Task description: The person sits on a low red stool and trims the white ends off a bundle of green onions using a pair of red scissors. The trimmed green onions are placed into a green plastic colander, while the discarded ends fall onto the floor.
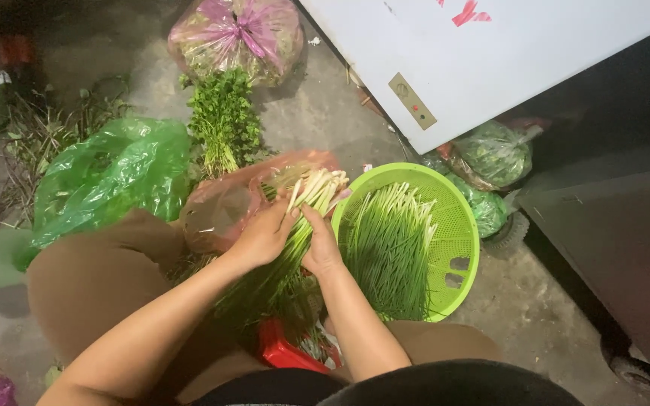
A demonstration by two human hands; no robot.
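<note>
At the far end of the floor lies a clear plastic bag (236, 37) streaked with pink, tied at the top and full of greens. To my left sits a crumpled green plastic bag (110, 177). Just beyond my hands is a reddish plastic bag (223, 210), open. To the right, under the white chest (490, 53) with its red marking (466, 13) and small tan panel (412, 101), lie clear bags of greens (494, 154).
</note>
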